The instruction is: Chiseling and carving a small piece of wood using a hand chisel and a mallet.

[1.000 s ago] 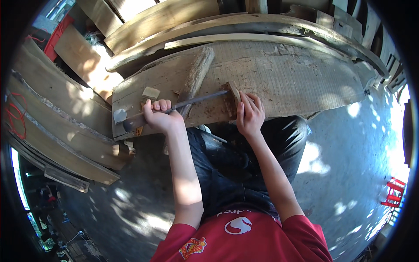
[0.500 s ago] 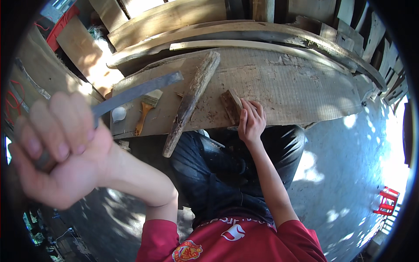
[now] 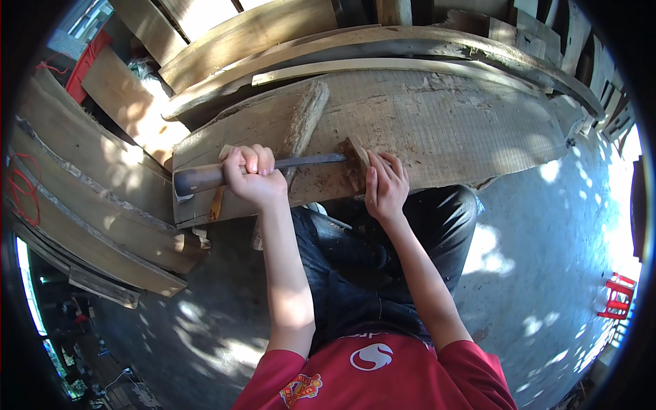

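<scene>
My left hand is closed on the wooden handle of a long flat dark blade, whose tip points right and meets a small wood block. My right hand grips that block's right side on a wide weathered plank. A rough wooden stick lies crosswise, partly hidden by the blade and my left hand. A brush handle shows below my left hand; the rest is mostly hidden.
Curved boards lie behind the plank, and more boards run along the left with a red cord. A red plastic stool stands at right on the concrete floor. My legs are under the plank's near edge.
Half a second ago my left hand and blade were raised to the lower left; they are now back down across the stick, tip at the block. My right hand stays on the block.
</scene>
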Available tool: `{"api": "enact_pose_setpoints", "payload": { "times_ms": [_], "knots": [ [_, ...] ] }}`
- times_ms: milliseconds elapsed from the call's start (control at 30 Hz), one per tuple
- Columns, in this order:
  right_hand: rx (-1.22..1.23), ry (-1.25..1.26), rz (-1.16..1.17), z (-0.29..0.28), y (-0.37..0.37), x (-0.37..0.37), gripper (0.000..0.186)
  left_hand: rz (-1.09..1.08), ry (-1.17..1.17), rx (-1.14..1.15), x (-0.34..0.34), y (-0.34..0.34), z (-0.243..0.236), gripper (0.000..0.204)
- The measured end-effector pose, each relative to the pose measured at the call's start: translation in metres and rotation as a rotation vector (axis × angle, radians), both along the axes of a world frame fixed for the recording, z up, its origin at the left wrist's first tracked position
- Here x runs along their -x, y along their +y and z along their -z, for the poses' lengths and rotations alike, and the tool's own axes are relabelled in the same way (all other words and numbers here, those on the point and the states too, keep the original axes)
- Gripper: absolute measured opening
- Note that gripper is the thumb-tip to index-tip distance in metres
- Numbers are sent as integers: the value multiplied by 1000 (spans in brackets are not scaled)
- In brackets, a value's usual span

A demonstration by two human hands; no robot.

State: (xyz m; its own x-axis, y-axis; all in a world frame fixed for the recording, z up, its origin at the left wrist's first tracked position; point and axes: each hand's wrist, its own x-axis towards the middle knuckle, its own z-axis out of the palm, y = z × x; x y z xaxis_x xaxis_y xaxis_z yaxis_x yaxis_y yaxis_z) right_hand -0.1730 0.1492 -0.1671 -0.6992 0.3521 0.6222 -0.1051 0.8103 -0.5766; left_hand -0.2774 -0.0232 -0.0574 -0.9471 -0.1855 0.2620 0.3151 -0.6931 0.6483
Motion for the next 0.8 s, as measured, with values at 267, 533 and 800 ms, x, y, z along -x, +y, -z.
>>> {"api": "enact_pose_setpoints", "payload": {
  "times_ms": [267,533,800],
  "knots": [
    [-61,-15,-12,3,-2,0,31,-290,-242,-112,2,-27,-16,34],
    [-26,-18,3,-1,-3,1,31,90,556,240,-32,-47,-168,34],
    [44,-18,-28,-3,-1,3,33,369,198,160,0,15,-17,30]
  ]
}}
